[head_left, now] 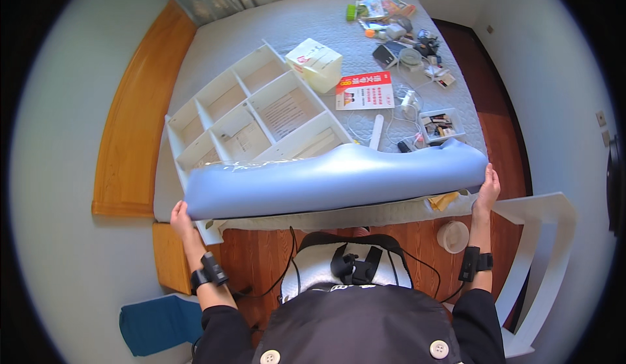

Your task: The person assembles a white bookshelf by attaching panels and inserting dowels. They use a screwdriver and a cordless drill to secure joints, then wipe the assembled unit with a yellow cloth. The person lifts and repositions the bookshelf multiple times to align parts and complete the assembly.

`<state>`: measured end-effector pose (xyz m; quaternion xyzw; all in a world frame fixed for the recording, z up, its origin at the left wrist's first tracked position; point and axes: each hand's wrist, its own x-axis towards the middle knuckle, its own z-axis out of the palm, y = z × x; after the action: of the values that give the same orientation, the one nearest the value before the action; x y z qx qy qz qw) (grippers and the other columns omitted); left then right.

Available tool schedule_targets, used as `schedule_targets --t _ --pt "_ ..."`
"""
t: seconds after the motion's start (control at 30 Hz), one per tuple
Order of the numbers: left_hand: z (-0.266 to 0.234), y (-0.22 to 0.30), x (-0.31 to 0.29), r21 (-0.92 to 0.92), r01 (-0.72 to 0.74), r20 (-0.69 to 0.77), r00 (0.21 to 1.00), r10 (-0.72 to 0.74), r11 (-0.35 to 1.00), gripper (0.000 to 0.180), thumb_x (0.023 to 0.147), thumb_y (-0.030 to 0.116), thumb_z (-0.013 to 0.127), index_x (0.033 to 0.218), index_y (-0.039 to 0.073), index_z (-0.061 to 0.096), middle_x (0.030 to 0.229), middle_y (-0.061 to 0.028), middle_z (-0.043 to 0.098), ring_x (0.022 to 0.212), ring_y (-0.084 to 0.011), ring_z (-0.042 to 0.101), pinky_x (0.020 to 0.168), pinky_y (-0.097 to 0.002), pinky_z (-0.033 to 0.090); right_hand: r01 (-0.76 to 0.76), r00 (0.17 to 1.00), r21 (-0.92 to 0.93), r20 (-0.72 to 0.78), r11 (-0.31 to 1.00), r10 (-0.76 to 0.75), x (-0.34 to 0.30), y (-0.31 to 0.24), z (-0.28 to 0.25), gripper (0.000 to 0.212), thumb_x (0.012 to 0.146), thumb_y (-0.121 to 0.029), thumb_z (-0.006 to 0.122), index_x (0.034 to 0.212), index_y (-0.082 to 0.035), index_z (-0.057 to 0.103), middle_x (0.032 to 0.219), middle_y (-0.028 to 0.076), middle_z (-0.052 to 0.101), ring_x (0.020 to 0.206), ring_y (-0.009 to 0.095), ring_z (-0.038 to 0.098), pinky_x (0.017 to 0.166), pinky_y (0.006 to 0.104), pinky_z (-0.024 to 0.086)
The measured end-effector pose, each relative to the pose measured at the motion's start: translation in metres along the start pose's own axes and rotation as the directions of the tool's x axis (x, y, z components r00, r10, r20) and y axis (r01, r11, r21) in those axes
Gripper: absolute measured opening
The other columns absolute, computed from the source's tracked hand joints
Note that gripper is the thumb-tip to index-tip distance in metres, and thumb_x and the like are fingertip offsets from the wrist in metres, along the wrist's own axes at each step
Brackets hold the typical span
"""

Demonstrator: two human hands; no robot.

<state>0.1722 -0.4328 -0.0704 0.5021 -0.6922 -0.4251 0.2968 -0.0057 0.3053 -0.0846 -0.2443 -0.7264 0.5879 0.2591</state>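
A shiny blue, pliable sheet (339, 181), perhaps a desk mat, stretches across the near edge of the bed, bent over along its length. At its left end my left hand (181, 215) is closed on the corner. My right hand (488, 185) grips the opposite end, fingers wrapped round the edge. Behind the sheet lies a white shelf unit (244, 97) with several compartments, its near part hidden by the sheet. Crinkled clear film (261, 164) shows along the sheet's far edge on the left.
The bed (261, 22) also bears a pale yellow box (314, 64), a red and white book (365, 91), a white tray (460, 129) of small items, cables and assorted clutter. A white chair (544, 247) stands at right, a white bin (452, 236) on the floor, a blue seat (160, 325) lower left.
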Motion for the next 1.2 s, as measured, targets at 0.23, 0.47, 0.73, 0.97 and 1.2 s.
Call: schedule_targets --t 0.23,0.47,0.73,0.97,1.2 --pt "0.121 0.134 -0.213 -0.076 -0.928 0.458 0.293 0.839 0.366 0.054 0.085 0.011 0.055 0.136 0.003 0.041 0.139 -0.0187 0.042 0.124 -0.0316 0.045 0.105 -0.0412 0.036 -0.156 0.963 0.154 -0.197 0.976 0.185 0.003 -0.004 0.019 0.045 0.089 -0.038 0.06 0.109 0.002 0.065 0.103 0.009 0.066 0.091 0.02 0.061 0.081 0.0315 0.048" --pt "0.175 0.146 -0.254 -0.214 -0.964 0.767 -0.066 0.638 0.158 0.072 0.064 0.038 0.08 0.122 0.004 0.053 0.1 -0.0114 0.063 0.091 -0.0245 0.062 0.079 -0.0376 0.048 -0.09 0.985 0.023 -0.146 0.996 0.093 0.036 0.003 0.049 0.048 0.087 -0.04 0.062 0.105 0.004 0.067 0.096 0.011 0.068 0.086 0.019 0.062 0.079 0.0309 0.048" --pt "0.088 0.115 -0.139 0.333 -0.931 0.645 0.339 0.685 0.148 0.065 0.061 0.005 0.08 0.12 0.008 0.052 0.12 -0.0128 0.056 0.116 -0.0297 0.05 0.095 -0.0423 0.041 -0.111 0.973 0.306 -0.162 0.946 0.166 0.058 0.009 0.083 0.04 0.086 -0.034 0.065 0.099 0.003 0.069 0.093 0.006 0.067 0.081 0.014 0.06 0.073 0.0281 0.048" --pt "0.099 0.081 -0.23 -0.39 -0.918 0.653 -0.217 0.726 0.077 0.054 0.073 0.001 0.062 0.126 -0.003 0.048 0.131 -0.018 0.046 0.125 -0.034 0.042 0.103 -0.0433 0.035 -0.101 0.974 0.221 -0.178 0.97 0.141 0.055 0.003 0.083 0.041 0.086 -0.035 0.065 0.099 0.004 0.069 0.094 0.008 0.067 0.083 0.016 0.061 0.075 0.0294 0.049" --pt "0.166 0.036 -0.274 -0.191 -0.939 0.823 0.004 0.568 0.285 0.056 0.071 0.003 0.061 0.125 -0.004 0.047 0.109 -0.0169 0.053 0.105 -0.0332 0.049 0.097 -0.0429 0.036 -0.148 0.972 0.261 -0.139 0.954 0.189 0.054 -0.001 0.079 0.041 0.086 -0.033 0.065 0.105 0.003 0.067 0.098 0.009 0.066 0.084 0.019 0.062 0.078 0.0317 0.05"
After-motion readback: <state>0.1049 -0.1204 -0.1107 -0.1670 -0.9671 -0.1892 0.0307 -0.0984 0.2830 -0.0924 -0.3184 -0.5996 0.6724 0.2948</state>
